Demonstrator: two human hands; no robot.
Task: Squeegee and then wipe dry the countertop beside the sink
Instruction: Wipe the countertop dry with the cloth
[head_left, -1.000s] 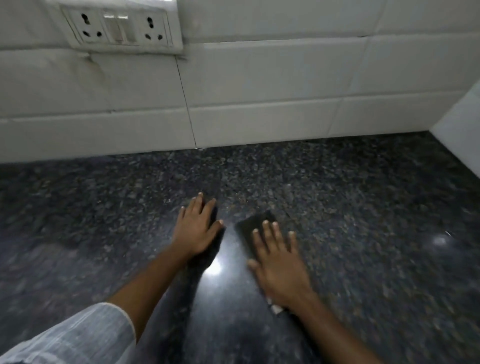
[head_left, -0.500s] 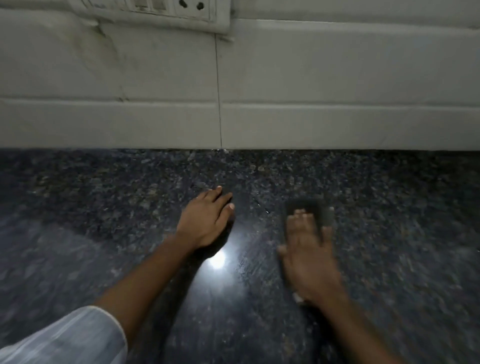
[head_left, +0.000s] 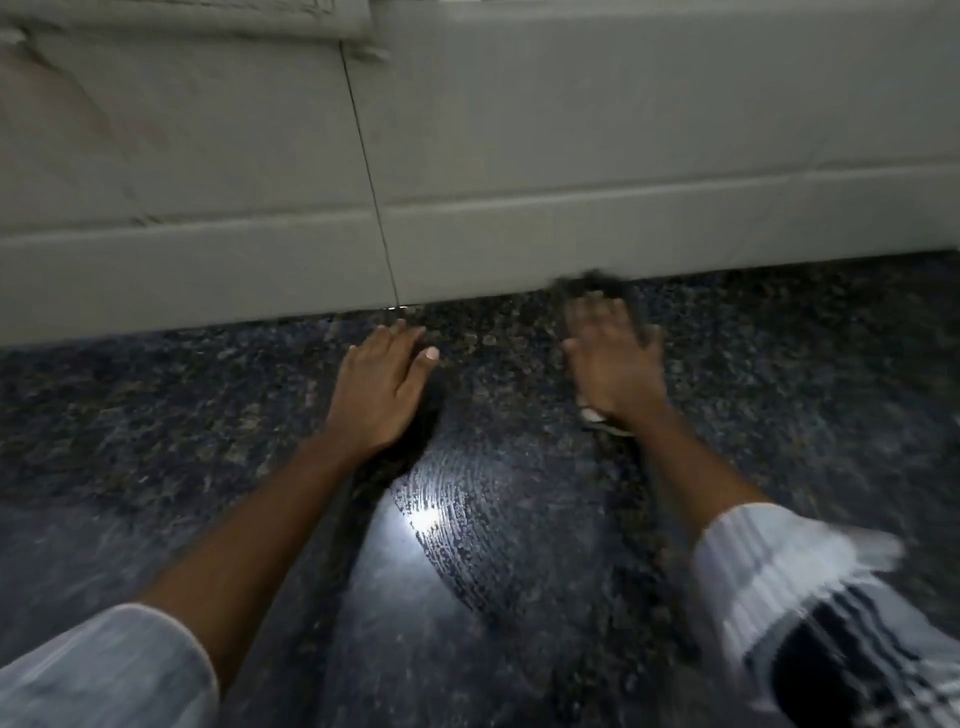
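Observation:
A dark speckled granite countertop (head_left: 208, 441) fills the lower view and meets a white tiled wall. My left hand (head_left: 379, 384) lies flat on the stone with straight fingers, close to the wall. My right hand (head_left: 613, 364) presses flat on a dark cloth (head_left: 618, 291), fingers straight and blurred by motion. The cloth's far edge reaches the foot of the wall; most of it is hidden under my palm. A wet streaked patch (head_left: 452, 514) shines between my forearms.
The white tiled wall (head_left: 571, 156) runs across the back, with a vertical grout joint (head_left: 369, 171) above my left hand. The lower edge of a switch plate (head_left: 208, 15) shows at the top left. No sink is in view.
My right hand has pushed the cloth away from me, from mid-counter up to the wall. My left hand has also slid nearer the wall. The view has tilted downward.

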